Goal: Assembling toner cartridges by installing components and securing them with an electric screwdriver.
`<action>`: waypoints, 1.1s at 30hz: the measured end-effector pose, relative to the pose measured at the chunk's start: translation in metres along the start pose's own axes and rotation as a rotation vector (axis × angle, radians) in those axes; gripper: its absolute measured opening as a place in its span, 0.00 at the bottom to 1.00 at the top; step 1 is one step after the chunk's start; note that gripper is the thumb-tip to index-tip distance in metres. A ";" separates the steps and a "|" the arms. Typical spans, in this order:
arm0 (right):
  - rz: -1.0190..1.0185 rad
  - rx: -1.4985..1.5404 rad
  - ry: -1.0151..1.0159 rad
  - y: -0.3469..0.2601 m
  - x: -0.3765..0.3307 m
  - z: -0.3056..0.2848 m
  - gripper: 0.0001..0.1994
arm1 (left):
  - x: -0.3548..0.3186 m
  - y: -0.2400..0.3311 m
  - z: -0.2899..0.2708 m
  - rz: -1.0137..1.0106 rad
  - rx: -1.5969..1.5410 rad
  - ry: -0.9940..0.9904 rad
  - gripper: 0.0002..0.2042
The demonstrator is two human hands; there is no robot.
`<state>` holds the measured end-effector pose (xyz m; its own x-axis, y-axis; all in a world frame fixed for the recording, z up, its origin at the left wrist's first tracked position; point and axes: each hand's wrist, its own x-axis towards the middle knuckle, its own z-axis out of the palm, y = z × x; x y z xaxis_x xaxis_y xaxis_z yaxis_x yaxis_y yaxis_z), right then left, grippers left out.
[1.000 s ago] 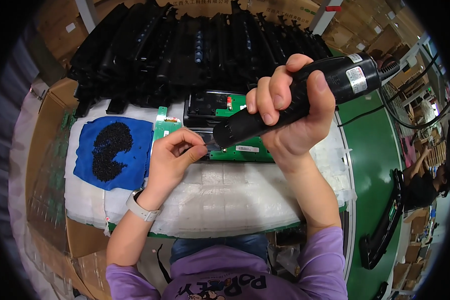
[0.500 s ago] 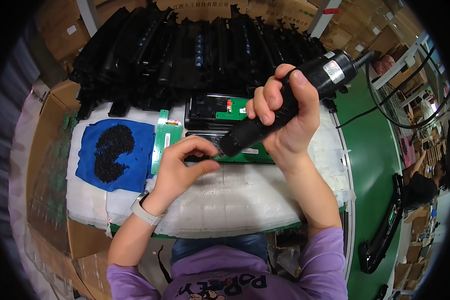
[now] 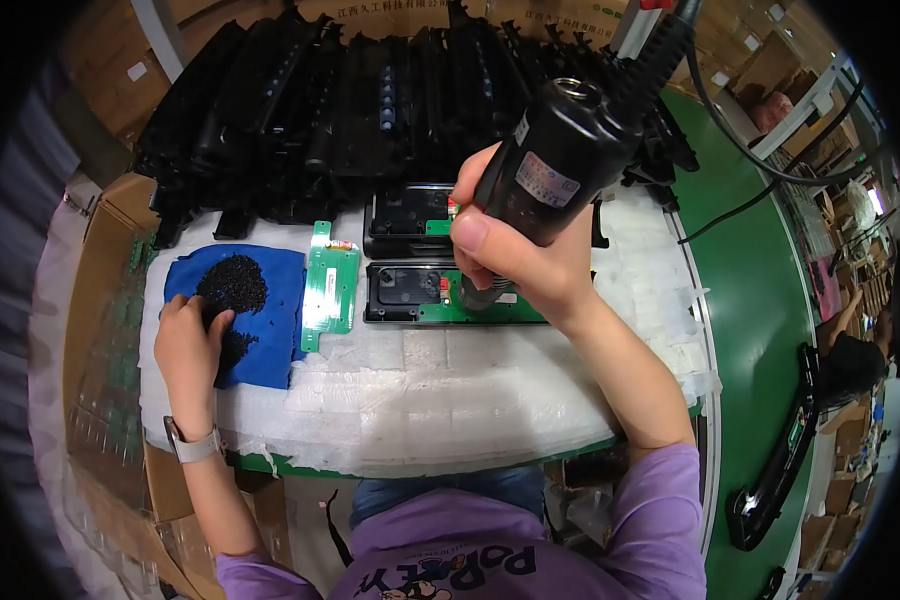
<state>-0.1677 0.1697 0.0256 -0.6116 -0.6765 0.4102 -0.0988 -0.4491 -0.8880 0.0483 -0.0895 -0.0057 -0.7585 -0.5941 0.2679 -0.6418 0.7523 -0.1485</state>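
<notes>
My right hand point(image 3: 530, 245) is wrapped round a black electric screwdriver point(image 3: 560, 150), its cord end up and its nose down. The nose meets a green circuit board point(image 3: 485, 312) set in a long black plastic housing point(image 3: 400, 287); the bit's tip is hidden. Over at the left, my left hand point(image 3: 188, 345) reaches into a heap of small black screws point(image 3: 235, 282) on a blue cloth point(image 3: 275, 345). Its thumb and fingers are apart, with the pile between them. A loose green circuit board point(image 3: 330, 285) lies just right of the cloth.
Behind the working housing sits another black housing point(image 3: 400, 212) with a board. Many black plastic parts point(image 3: 360, 110) are stacked along the back. A cardboard box point(image 3: 110, 250) stands left; a green surface point(image 3: 745, 330) with a long black part point(image 3: 780, 450) lies right. A cable point(image 3: 730, 215) hangs there.
My left hand has gone from the screwdriver's nose to the screw heap on the left. The screwdriver has swung from slanted to steeper, its nose now down at the board.
</notes>
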 end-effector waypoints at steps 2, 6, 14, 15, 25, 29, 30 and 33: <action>-0.017 -0.017 0.004 0.001 -0.001 0.000 0.10 | 0.001 0.000 0.000 -0.002 -0.086 -0.009 0.08; 0.036 -0.033 -0.014 0.000 -0.003 0.001 0.09 | 0.004 0.005 0.000 -0.038 -0.106 0.025 0.04; 0.122 -0.080 0.014 -0.001 -0.003 0.007 0.09 | 0.004 -0.001 0.007 0.062 -0.213 0.250 0.04; 0.118 -0.081 0.014 0.000 -0.004 0.008 0.09 | 0.004 0.003 0.004 0.063 -0.213 0.254 0.04; -0.110 0.237 -0.077 -0.023 -0.012 -0.004 0.16 | -0.015 0.111 -0.022 0.201 -1.531 -0.403 0.06; -0.304 0.453 -0.147 -0.031 -0.009 -0.009 0.19 | -0.019 0.132 -0.028 0.237 -1.648 -0.569 0.06; -0.309 0.500 -0.114 -0.034 -0.009 -0.005 0.17 | -0.019 0.135 -0.027 0.266 -1.665 -0.607 0.06; -0.295 0.550 -0.084 -0.034 -0.009 -0.003 0.15 | -0.021 0.139 -0.025 0.277 -1.665 -0.591 0.06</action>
<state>-0.1609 0.1932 0.0514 -0.5543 -0.5122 0.6561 0.1779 -0.8429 -0.5078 -0.0222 0.0343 -0.0083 -0.9895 -0.1445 0.0061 -0.0058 0.0817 0.9966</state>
